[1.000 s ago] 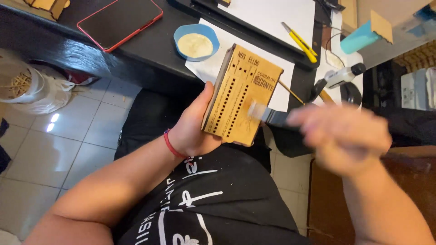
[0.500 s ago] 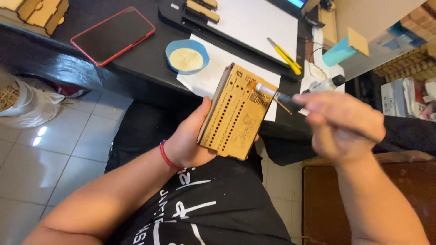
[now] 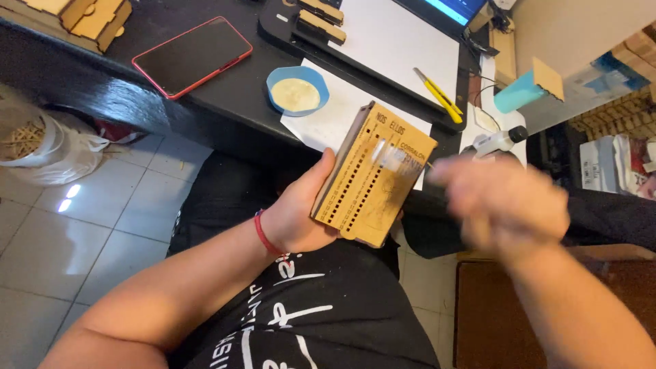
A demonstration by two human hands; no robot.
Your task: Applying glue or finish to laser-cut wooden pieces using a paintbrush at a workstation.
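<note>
Holding: the left hand [image 3: 297, 219] grips a flat wooden box [image 3: 372, 174] from its 9 o'clock edge, the slotted face tilted up toward the head, probably so it can be worked on.
Box place: above the lap, just off the counter [image 3: 225, 85] edge.
Right hand [image 3: 506, 201]: blurred at the box's 3 o'clock; it seems closed round a small brush [image 3: 391, 156], though the grip is unclear.
Counter: red phone [image 3: 193, 56] at 10 o'clock, blue dish [image 3: 298, 90] at 11, yellow knife [image 3: 437, 94] at 1.
</note>
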